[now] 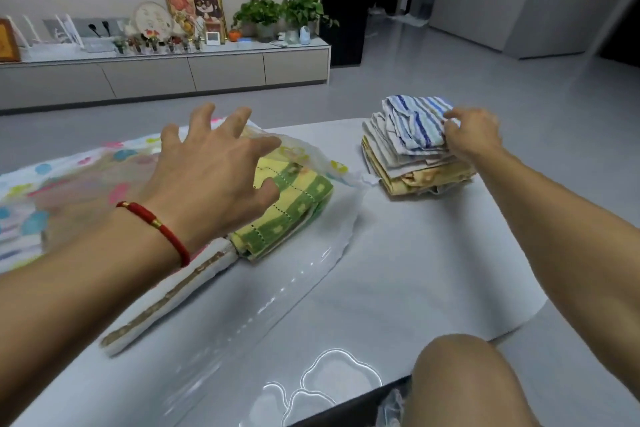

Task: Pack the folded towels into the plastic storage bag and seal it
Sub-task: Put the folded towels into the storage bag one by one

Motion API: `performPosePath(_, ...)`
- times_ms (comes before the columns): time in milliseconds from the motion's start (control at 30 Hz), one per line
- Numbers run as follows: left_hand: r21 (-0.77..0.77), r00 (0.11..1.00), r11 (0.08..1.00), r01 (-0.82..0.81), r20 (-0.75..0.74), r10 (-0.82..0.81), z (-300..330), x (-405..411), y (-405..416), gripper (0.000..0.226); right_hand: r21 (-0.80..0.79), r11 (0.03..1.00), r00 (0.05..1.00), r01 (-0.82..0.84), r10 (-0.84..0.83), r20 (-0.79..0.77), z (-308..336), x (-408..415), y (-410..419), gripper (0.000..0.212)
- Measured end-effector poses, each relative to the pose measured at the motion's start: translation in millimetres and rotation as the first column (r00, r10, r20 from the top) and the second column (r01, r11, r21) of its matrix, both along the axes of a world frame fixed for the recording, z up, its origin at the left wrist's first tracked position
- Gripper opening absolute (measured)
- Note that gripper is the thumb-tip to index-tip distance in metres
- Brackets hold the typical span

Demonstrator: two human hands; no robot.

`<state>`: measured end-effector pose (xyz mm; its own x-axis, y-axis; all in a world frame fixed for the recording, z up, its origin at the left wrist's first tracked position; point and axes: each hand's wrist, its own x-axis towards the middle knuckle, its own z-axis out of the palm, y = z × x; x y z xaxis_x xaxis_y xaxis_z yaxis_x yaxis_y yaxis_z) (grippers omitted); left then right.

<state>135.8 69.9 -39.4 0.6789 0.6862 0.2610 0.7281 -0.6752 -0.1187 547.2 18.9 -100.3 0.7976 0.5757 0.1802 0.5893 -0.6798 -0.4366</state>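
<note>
Towels sit in 2 places on the grey table (398,253): a green-and-yellow checked towel (294,204) lies at the mouth of the plastic storage bag (62,191), half under its raised upper film, and a stack of folded towels (415,163) waits well apart to the right. The bag lies flat with its open end turned toward the stack, probably so each piece can be slid in sideways without lifting the bag. Its clear lower flap (277,288) spreads out over the table, and a pale zip strip (166,302) runs along the near edge, not yet closed.

The left hand (211,170) hovers over the bag mouth, palm down, fingers spread wide and slightly clawed; it has hold of nothing, though its thumb is just beside the checked towel. That pose reads as readiness to lift the film or press the towel deeper. A red cord bracelet (156,225) circles its wrist.

The right hand (474,135) reaches out with the arm nearly straight, fingers curled closed onto the right edge of the blue-striped towel (415,121) on top of the stack, seemingly pinching it to lift it away. Packing looks early, with most of the stack still outside and sealing still to come. A bare knee (460,381) shows at the bottom edge.
</note>
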Motion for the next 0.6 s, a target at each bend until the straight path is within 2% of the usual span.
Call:
performPosePath(133,0.098,1.000,0.995,-0.013,-0.013,0.015,-9,7,6,0.061,-0.062,0.996,0.989,0.058,-0.066,-0.133,-13,28,31,0.045)
performPosePath(200,0.130,0.999,0.991,-0.023,-0.031,0.027,-13,8,8,0.063,-0.030,0.992,0.990,0.123,-0.125,-0.071,-18,29,37,0.041)
performPosePath(267,0.141,0.999,0.990,-0.026,-0.037,0.032,-16,8,8,0.065,-0.013,0.990,0.987,0.140,-0.139,0.076,-18,27,38,0.034)
performPosePath(333,0.155,0.998,0.988,-0.026,-0.048,0.034,-18,8,8,0.065,-0.012,0.997,0.985,0.075,-0.072,0.159,-13,26,34,0.034)
performPosePath(367,0.160,0.998,0.987,-0.026,-0.053,0.035,-18,7,7,0.065,0.012,1.000,0.992,0.023,-0.025,0.128,-8,26,30,0.039)
performPosePath(400,0.165,0.998,0.986,-0.028,-0.059,0.038,-18,6,7,0.064,0.055,0.998,0.998,-0.030,0.028,0.049,-2,27,26,0.043)
performPosePath(467,0.164,0.996,0.986,-0.038,-0.073,0.050,-16,1,5,0.063,0.188,0.975,0.963,-0.115,0.156,-0.221,15,26,14,0.047)
performPosePath(500,0.160,0.995,0.986,-0.044,-0.081,0.057,-16,-4,3,0.062,0.233,0.963,0.891,-0.133,0.220,-0.398,23,24,5,0.048)
performPosePath(533,0.155,0.994,0.986,-0.054,-0.090,0.068,-15,-10,0,0.061,0.275,0.950,0.774,-0.148,0.284,-0.565,32,20,-5,0.049)
performPosePath(600,0.146,0.989,0.985,-0.086,-0.108,0.103,-14,-25,-7,0.059,0.368,0.914,0.567,-0.170,0.397,-0.722,44,8,-28,0.051)
